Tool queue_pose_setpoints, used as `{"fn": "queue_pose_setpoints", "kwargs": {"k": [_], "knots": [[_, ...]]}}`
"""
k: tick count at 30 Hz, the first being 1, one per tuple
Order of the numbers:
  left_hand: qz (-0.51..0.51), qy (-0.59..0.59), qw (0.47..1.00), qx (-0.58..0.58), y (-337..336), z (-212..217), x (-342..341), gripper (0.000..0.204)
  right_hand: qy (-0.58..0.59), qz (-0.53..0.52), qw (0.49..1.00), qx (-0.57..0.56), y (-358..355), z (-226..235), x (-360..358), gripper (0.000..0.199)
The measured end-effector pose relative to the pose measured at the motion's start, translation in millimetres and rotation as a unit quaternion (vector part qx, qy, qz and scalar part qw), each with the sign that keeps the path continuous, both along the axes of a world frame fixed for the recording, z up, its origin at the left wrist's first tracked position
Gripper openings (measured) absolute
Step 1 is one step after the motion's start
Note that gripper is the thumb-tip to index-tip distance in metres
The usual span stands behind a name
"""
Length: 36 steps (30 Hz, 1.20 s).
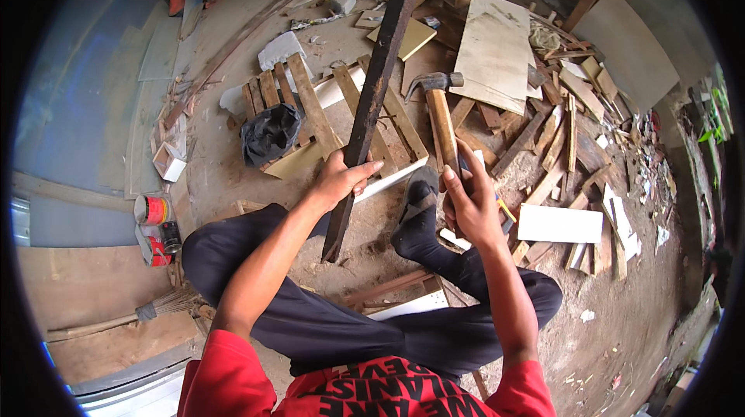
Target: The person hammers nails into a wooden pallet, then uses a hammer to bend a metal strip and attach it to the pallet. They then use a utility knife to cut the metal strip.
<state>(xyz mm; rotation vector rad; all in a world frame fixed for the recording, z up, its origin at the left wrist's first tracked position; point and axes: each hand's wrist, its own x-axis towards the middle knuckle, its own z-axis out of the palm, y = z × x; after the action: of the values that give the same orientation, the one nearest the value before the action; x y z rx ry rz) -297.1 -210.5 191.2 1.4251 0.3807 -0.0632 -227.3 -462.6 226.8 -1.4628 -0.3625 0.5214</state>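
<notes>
Head view: left grip [346, 179] clamps dark beam [384, 68] around its edges, right grip [473, 201] hammer [443, 126], open room between.

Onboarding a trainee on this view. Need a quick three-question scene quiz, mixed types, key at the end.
1. Which tool do the right fingers hold?
2. True or false: the left fingers grip the dark wooden beam.
3. Where in the picture is the black plastic bag?
A) Right of the beam
B) Left of the beam
C) In the left fingers

Key:
1. A hammer with a wooden handle.
2. True.
3. B
</notes>
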Motion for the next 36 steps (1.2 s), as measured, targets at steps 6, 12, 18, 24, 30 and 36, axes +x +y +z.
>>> {"fn": "queue_pose_setpoints", "kwargs": {"k": [6,12,18,24,30,36], "knots": [[0.001,-0.03,0.999,-0.02,-37.0,8.8,-32.2,0.025,-0.033,0.024,0.999,-0.003,-16.7,9.3,-49.7,0.055],[-0.019,-0.057,0.998,-0.028,-47.4,1.6,-56.6,0.026,-0.068,0.067,0.991,-0.093,-30.3,13.9,-78.5,0.058],[-0.034,-0.047,0.998,-0.019,-43.8,-2.7,-80.1,0.025,-0.058,0.143,0.976,-0.154,-49.5,36.5,-77.6,0.059],[-0.053,-0.035,0.997,-0.041,-40.3,-13.2,-84.8,0.022,-0.154,0.154,0.959,-0.179,-56.2,27.5,-66.1,0.057],[-0.08,-0.042,0.996,-0.018,-32.1,-14.3,-86.7,0.021,-0.055,0.182,0.93,-0.314,-62.5,66.6,-58.5,0.059],[-0.141,-0.063,0.986,0.058,-11.0,-13.5,-86.6,0.018,-0.133,0.243,0.918,-0.285,-79.5,77.2,-31.2,0.057]]}}
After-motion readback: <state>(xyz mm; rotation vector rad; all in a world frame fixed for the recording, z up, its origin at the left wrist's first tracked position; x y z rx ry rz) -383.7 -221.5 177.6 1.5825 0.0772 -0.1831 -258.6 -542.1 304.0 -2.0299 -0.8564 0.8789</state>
